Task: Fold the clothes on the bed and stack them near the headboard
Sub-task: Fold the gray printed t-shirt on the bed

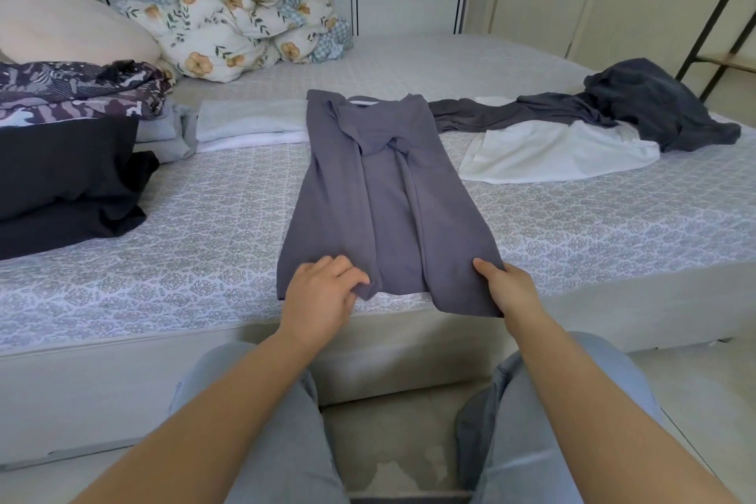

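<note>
Head view looks down at a grey-purple shirt [388, 192] laid lengthwise across the patterned bed [196, 225], collar toward the far side and hem at the near edge. Both sides are already turned in toward the middle, so it lies as a long narrow strip. The left hand [323, 291] pinches the near left hem corner, fingers curled on the cloth. The right hand [507, 291] holds the near right corner, thumb on top; its fingers are hidden under the fabric.

The step in hand looks like the last fold of this shirt: hem brought up toward the collar. That calls for both corners to be lifted together and carried forward evenly, so the turned-in sides do not fall open.

Folded pale garments [249, 127] and a patterned stack [77, 94] lie to the left, toward the pillow [69, 25], where the finished shirt probably belongs. A dark grey garment [654, 106] and a white one [552, 155] lie unfolded at right.
</note>
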